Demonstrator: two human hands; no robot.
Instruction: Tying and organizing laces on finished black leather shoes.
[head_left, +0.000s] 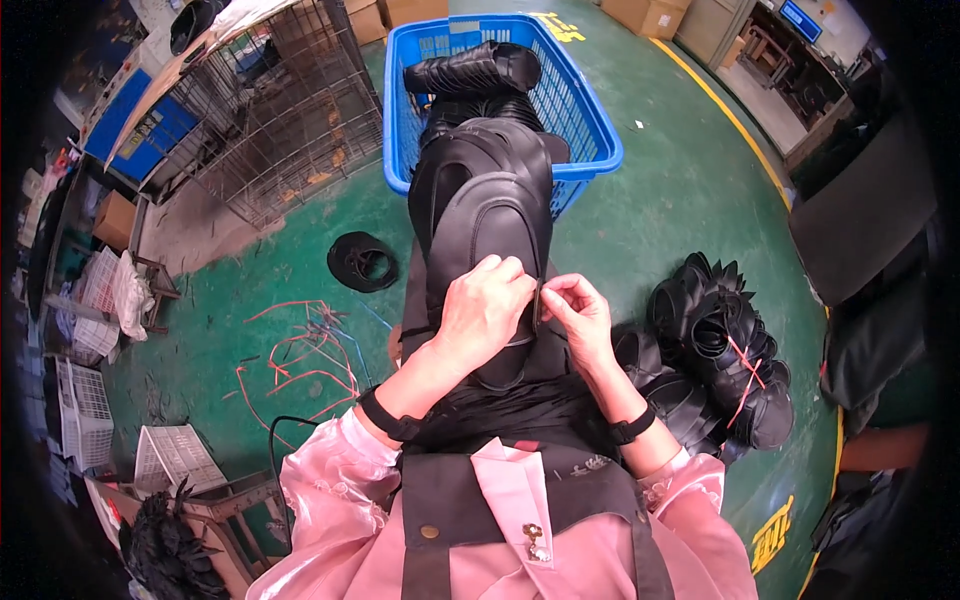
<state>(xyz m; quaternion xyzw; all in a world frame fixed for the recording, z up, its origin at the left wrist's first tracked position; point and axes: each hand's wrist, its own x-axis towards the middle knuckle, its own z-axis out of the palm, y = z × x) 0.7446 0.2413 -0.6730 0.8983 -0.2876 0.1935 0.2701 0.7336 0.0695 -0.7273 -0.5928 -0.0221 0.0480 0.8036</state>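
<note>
A black leather-like shoe upper lies over my lap, with its rounded end pointing away from me. My left hand has its fingers curled down on the upper's near part, gripping it. At the upper's right edge, my right hand is closed in a pinch, thumb and forefinger together. A thin dark strip shows between the two hands; I cannot tell whether it is part of the upper or a small tool. More black uppers are stacked in the blue plastic basket ahead.
Tied bundles of black uppers lie on the green floor to the right. One loose curled black piece is at the left, near scattered red cords. A wire cage stands far left, and white crates line the left side.
</note>
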